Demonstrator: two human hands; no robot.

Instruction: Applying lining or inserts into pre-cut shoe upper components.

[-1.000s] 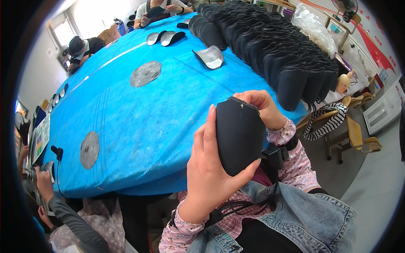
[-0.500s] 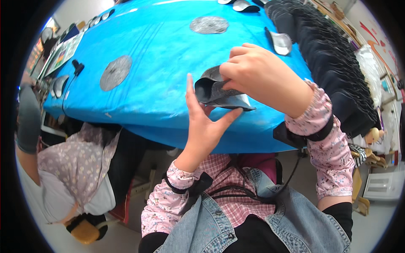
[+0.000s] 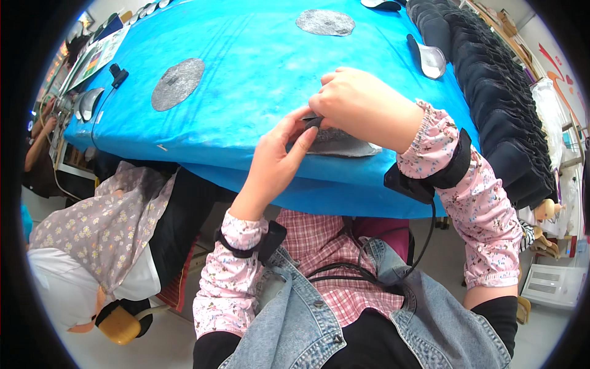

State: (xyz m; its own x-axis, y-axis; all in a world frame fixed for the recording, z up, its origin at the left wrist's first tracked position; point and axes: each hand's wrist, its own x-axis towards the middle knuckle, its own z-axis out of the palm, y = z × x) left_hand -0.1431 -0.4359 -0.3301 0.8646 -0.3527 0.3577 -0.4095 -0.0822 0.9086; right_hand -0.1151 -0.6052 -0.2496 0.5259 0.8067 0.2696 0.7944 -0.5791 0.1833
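Note:
A grey piece with a black edge (image 3: 343, 145), curved and insole-like, lies at the blue table's front edge, partly hidden by my hands. My left hand (image 3: 275, 158) pinches its dark left end between thumb and fingers. From above, my right hand (image 3: 362, 104) bends over the same piece with its fingers curled at that end; the fingertips are mostly hidden. A similar curved black-and-silver piece (image 3: 432, 63) lies beyond my right hand. Flat grey ovals rest farther off, one at the left (image 3: 178, 84) and one at the back (image 3: 326, 23).
Blue sheeting (image 3: 239, 104) covers the table. Many black shaped pieces (image 3: 498, 104) stand packed in rows along its right side. At the left are a black clip with a cable (image 3: 118, 75) and curved pieces (image 3: 90, 103). Another person in a flowered garment (image 3: 104, 215) is at my left.
My left hand has closed from a spread grip into a pinch at the piece's end. The piece has come down to the table edge, and its rolled opening no longer shows.

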